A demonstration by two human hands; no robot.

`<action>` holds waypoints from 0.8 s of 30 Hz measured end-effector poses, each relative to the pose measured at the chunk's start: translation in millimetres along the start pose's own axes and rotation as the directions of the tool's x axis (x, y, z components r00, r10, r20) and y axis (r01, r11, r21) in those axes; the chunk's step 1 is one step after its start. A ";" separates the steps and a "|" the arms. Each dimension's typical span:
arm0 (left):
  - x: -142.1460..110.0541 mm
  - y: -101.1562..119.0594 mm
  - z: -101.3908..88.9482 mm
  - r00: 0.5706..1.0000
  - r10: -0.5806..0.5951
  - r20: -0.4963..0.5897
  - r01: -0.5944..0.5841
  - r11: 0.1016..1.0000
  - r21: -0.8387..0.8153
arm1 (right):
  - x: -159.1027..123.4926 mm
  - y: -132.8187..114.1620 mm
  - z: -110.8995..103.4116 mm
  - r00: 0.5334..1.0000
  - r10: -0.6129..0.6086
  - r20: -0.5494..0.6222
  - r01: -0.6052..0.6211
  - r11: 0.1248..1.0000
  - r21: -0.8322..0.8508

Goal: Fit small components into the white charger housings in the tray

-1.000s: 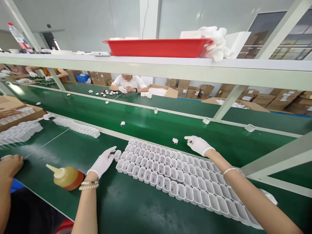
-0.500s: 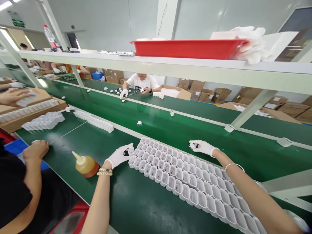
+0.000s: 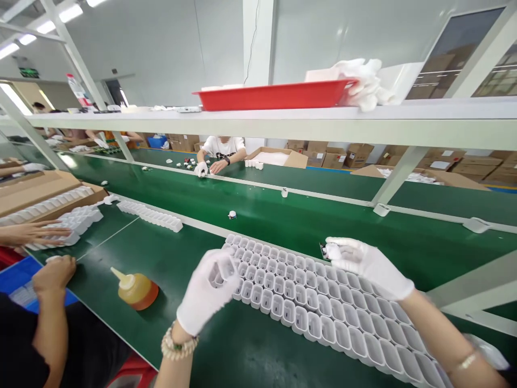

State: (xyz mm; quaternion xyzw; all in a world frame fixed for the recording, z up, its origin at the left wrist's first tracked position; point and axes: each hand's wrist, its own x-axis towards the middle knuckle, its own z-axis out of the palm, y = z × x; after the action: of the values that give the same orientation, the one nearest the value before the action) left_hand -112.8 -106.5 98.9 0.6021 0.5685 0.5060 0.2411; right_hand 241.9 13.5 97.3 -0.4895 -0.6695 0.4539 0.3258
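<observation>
L hand (image 3: 204, 296) is now lifting a white cup (image 3: 226, 268), pinched btwn fingers, beside cup rows (image 3: 288, 319); R hand (image 3: 369, 265) is bringing a white pc (image 3: 333, 251) closer, pinched at fingertips, so both are carrying parts.

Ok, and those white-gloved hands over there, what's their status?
Left hand gripping a white cup, slightly blurred. Right hand pinching a small white-and-dark part. Rows of cups between them; squeeze bottle apart, beyond the left wrist.
</observation>
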 end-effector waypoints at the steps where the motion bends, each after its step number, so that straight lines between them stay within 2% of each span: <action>1: -7.4 12.8 11.8 0.991 0.118 0.069 -0.119 0.993 0.011 | -20.9 -10.9 6.7 0.999 -0.003 -0.036 0.004 0.999 0.034; 3: -18.3 29.7 34.8 0.938 0.302 0.172 -0.306 0.952 -0.005 | -59.8 -29.5 23.4 0.998 -0.002 -0.070 0.005 0.999 0.045; 4: -21.8 33.7 44.8 0.910 0.361 0.205 -0.363 0.931 -0.027 | -76.0 -36.5 32.3 0.997 -0.001 -0.077 0.004 0.999 0.032; 6: -26.3 34.4 60.0 0.878 0.416 0.237 -0.412 0.909 -0.068 | -99.4 -45.3 47.9 0.997 -0.017 -0.075 0.018 1.000 0.017; 8: -28.8 30.1 68.2 0.869 0.426 0.252 -0.416 0.904 -0.093 | -110.8 -47.9 58.3 0.997 -0.064 -0.051 0.064 0.998 -0.007; 13: -29.7 24.0 70.5 0.845 0.451 0.287 -0.417 0.892 -0.173 | -110.8 -44.9 67.3 0.975 -0.218 0.046 0.223 0.964 -0.143; 17: -27.9 24.3 69.2 0.831 0.501 0.241 -0.477 0.865 -0.154 | -109.2 -44.9 71.2 0.969 -0.228 0.093 0.244 0.941 -0.234; 24: -26.0 23.4 67.1 0.814 0.525 0.247 -0.496 0.851 -0.173 | -109.8 -45.6 76.4 0.966 -0.235 0.105 0.250 0.954 -0.165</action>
State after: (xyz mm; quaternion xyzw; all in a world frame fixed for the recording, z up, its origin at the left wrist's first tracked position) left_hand -39.1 -117.1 85.5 0.7862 0.3189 0.4878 0.2055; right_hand 192.1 -117.9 111.7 -0.4110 -0.7754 0.3693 0.3057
